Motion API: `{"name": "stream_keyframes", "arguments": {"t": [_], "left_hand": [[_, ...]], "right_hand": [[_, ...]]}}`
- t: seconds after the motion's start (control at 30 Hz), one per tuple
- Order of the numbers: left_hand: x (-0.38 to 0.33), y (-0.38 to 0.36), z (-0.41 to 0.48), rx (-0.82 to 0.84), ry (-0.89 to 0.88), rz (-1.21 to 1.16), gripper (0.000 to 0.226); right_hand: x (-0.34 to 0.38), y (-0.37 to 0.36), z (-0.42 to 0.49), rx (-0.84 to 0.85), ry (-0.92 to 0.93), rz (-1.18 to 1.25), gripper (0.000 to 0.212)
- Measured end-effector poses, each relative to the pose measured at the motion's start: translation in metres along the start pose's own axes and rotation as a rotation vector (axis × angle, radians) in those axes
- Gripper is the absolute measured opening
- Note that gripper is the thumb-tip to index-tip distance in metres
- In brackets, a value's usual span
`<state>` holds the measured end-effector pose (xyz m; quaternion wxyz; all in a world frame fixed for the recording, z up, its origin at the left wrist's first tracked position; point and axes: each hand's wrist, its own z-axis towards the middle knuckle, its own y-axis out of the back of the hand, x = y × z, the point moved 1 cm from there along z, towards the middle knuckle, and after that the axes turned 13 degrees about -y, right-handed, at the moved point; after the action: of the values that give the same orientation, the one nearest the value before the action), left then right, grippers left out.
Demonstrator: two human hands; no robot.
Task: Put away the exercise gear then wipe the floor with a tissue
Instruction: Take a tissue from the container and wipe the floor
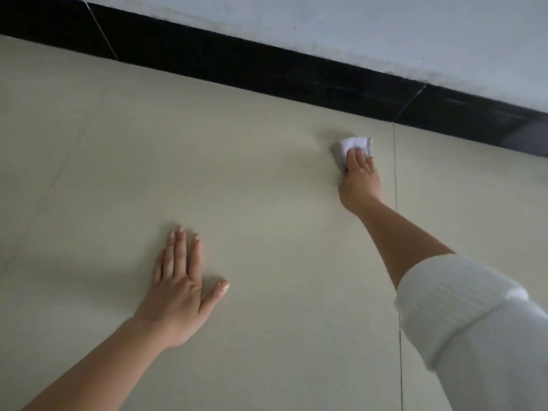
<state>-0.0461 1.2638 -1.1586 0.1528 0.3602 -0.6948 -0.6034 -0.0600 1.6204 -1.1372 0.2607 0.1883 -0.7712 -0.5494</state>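
Right hand (360, 170) presses the folded tissue (354, 145) flat on the floor (267, 188), near the black skirting (267, 72). Left hand (181, 292) lies splayed, empty, bracing. Risk: heavy pressure may tear the tissue.

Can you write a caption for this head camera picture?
Right hand wipes floor with tissue; left hand rests flat.

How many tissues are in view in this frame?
1. A white tissue lies on the floor near the black baseboard, pressed under the right hand. None elsewhere.
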Motion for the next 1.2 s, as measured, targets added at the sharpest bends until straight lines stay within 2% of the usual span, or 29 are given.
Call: {"name": "stream_keyframes", "arguments": {"t": [0.1,0.23,0.4,0.47,0.5,0.57,0.63,0.7,0.77,1.0,1.2], "left_hand": [[0.000,-0.002,-0.003,-0.007,0.011,-0.065,0.098],[-0.001,-0.004,-0.003,-0.005,0.029,-0.032,0.097],[-0.002,0.000,-0.002,0.010,0.040,-0.041,0.099],[-0.003,0.000,-0.004,0.016,0.040,-0.056,0.100],[-0.003,-0.001,-0.005,0.012,0.039,-0.053,0.099],[-0.003,-0.002,-0.005,0.022,0.043,-0.046,0.099],[-0.002,0.000,-0.005,0.021,0.039,-0.053,0.098],[-0.002,0.002,-0.006,0.017,0.028,-0.052,0.097],[-0.001,0.000,-0.006,0.015,0.024,-0.034,0.095],[-0.003,-0.002,-0.004,-0.012,0.003,0.077,0.086],[-0.006,0.000,-0.002,-0.036,0.027,0.100,0.086]], "right_hand": [[0.035,-0.002,0.003,0.048,0.103,0.009,0.066],[0.061,-0.024,-0.047,0.092,0.481,-0.021,0.070],[0.044,-0.045,-0.112,0.210,0.919,-0.063,0.068],[0.023,-0.040,-0.108,0.284,1.071,-0.093,0.063],[0.013,-0.037,-0.096,0.271,1.095,-0.101,0.061],[-0.005,-0.032,-0.062,0.175,0.978,-0.049,0.059],[-0.014,-0.018,-0.024,0.031,0.686,0.053,0.055],[-0.020,-0.004,0.006,-0.027,0.353,0.094,0.051],[-0.024,0.005,0.029,-0.043,0.188,0.083,0.050],[0.009,0.013,0.088,-0.038,-0.029,0.030,0.056],[0.070,-0.007,0.078,0.021,0.247,-0.053,0.056]]}}
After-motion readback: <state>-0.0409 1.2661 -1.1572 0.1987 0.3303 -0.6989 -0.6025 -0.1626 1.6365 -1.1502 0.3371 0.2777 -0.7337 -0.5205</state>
